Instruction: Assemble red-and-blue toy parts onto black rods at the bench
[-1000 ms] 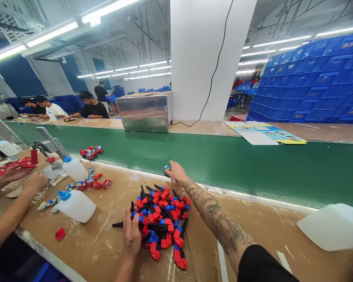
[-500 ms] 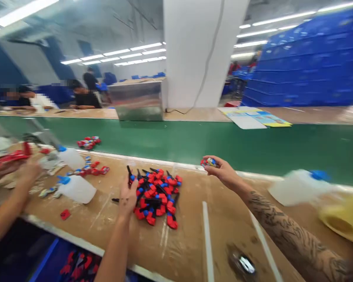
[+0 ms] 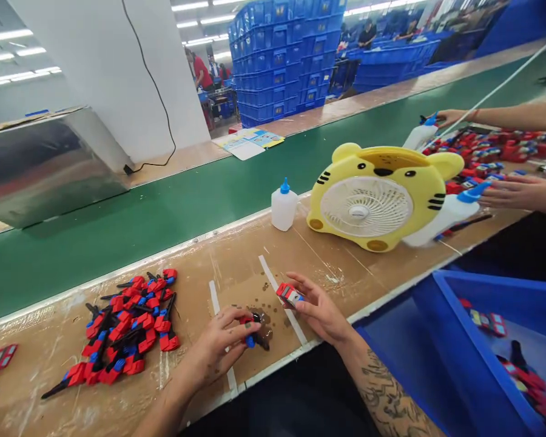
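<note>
My left hand (image 3: 222, 343) is closed round a red, blue and black piece (image 3: 251, 331), low over a dark wet spot on the brown table. To its right, my right hand (image 3: 321, 308) pinches a red and grey piece (image 3: 289, 294) between thumb and fingers, beside a white tape strip (image 3: 262, 270). The two held pieces are apart. On the left lies a pile of red and blue pieces with black stems (image 3: 130, 328).
A white bottle with a blue tip (image 3: 283, 207) and a yellow fan (image 3: 366, 203) stand beyond my right hand. Another person's hands (image 3: 512, 191) work at the right. A blue bin (image 3: 486, 364) sits lower right; a green belt (image 3: 182, 200) runs behind.
The view has turned right. My left hand has left the pile with a piece, and my right hand has come back from the belt's edge, nearer to the left one.
</note>
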`<act>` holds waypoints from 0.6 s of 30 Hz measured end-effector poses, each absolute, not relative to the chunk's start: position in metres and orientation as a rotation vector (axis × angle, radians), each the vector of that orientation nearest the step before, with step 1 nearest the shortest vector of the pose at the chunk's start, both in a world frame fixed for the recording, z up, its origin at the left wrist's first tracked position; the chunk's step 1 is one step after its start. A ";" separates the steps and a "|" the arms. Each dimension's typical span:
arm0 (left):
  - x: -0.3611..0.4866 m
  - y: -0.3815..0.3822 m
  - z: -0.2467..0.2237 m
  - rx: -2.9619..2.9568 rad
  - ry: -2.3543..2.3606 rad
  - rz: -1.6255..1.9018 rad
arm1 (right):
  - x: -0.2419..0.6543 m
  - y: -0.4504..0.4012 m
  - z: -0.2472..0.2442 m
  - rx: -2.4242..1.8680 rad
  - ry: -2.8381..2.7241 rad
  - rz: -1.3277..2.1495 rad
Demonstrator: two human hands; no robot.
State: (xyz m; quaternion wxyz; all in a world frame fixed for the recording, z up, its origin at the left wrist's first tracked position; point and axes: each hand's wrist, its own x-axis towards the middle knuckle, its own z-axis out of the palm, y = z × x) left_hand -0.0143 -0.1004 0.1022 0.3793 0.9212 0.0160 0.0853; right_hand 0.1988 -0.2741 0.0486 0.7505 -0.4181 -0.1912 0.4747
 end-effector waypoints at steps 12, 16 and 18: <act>0.004 -0.095 0.121 2.847 -0.266 -0.182 | 0.195 -0.275 0.020 -0.842 -0.425 1.117; 0.008 -0.094 0.128 2.809 -0.270 -0.197 | 0.195 -0.277 0.019 -0.838 -0.484 1.148; 0.006 -0.092 0.129 2.768 -0.210 -0.169 | 0.195 -0.279 0.020 -0.840 -0.527 1.139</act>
